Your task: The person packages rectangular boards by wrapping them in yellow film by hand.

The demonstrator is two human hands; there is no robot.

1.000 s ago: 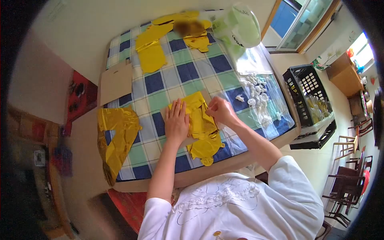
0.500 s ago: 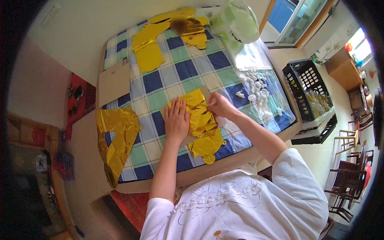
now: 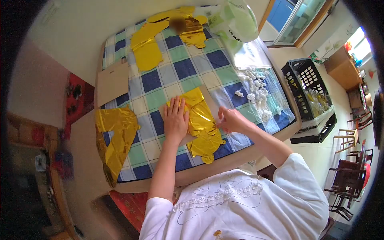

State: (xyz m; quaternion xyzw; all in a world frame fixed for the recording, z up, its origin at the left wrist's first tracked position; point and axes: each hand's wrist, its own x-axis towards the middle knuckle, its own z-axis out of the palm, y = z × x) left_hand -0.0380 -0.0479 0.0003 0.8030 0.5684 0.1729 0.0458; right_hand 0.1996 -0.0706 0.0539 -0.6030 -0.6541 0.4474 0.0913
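A gold foil balloon [image 3: 197, 114], flat and folded, lies over a cardboard sheet [image 3: 208, 95] in the middle of the bed. My left hand [image 3: 176, 119] rests flat on the left edge of the foil and card, fingers stretched out. At the foil's right edge is my right hand [image 3: 233, 121], fingers curled and closed. Whether its fingertips pinch the foil's edge is too small to make out. The balloon's lower part, with rounded tabs, hangs beyond the card toward me.
Another gold foil balloon [image 3: 116, 140] lies on the left, below a cardboard piece [image 3: 113, 83]. More gold foil [image 3: 146, 50] is at the back. White ribbon-like pieces [image 3: 260, 94], a green-white plastic bag [image 3: 236, 22] and a black crate [image 3: 306, 80] are on the right.
My right hand has moved down and slightly right along the foil's edge. The foil's upper part now looks smoother and flatter. My left hand stays in place.
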